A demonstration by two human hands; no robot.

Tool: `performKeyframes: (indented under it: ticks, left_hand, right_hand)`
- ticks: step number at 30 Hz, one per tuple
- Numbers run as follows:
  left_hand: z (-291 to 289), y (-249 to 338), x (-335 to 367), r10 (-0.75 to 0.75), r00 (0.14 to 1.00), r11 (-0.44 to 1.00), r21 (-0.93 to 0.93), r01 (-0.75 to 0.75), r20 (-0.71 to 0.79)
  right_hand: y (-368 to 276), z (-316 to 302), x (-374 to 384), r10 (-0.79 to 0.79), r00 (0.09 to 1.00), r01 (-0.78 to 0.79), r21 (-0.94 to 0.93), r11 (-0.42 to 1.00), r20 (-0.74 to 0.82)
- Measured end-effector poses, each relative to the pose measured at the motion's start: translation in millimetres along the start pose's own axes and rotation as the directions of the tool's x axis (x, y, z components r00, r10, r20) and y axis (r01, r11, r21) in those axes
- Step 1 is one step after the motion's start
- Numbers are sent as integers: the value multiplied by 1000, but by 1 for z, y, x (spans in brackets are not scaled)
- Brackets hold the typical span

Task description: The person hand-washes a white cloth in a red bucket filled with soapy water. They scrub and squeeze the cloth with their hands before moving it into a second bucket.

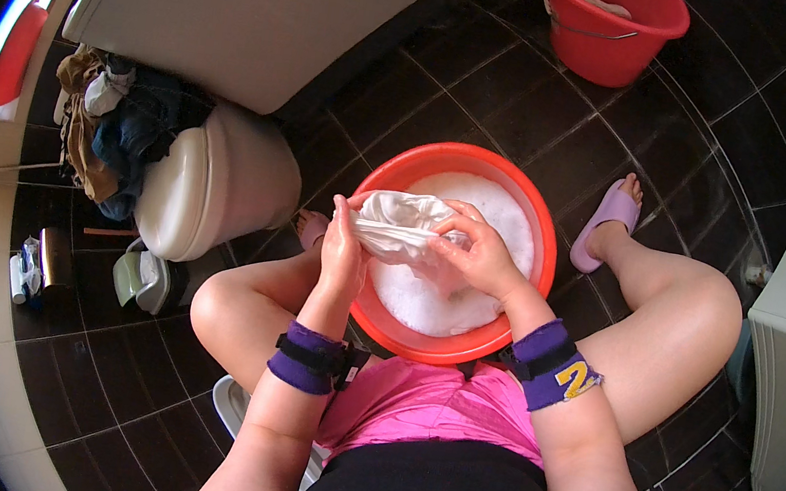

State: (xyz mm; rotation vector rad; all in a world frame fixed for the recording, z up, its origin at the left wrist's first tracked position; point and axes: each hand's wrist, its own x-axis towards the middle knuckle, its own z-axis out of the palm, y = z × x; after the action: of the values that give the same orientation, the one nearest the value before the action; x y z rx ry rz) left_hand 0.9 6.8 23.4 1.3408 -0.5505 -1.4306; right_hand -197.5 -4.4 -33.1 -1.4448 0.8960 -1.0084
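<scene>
Basin (pixel 373 327), bucket (pixel 613 52) on tiled floor (pixel 526 124)

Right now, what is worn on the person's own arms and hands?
Both hands, the left hand and the right hand, are bare, with no gloves, and the forearms have no sleeves. Each wrist carries a purple band with a black strap: the left wristband is plain, the right wristband bears a yellow marking.

Both hands, the left hand (pixel 343 249) and the right hand (pixel 480 256), are gripping a wet white cloth (pixel 396 224) over a round orange plastic basin (pixel 534 214) of soapy water, a red bucket (pixel 615 37) sitting at one o'clock
</scene>
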Motion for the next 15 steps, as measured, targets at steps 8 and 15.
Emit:
performKeyframes:
  ticks: [8, 15]
  left_hand:
    - [-7, -2, -4, -6, 995, 903, 428, -39, 102]
    - [9, 6, 1, -125, 985, 992, 0, 126, 117]
  right_hand:
    - [-21, -2, 8, 318, 946, -254, 471, 845, -59]
    - [3, 1, 5, 335, 937, -309, 214, 927, -98]
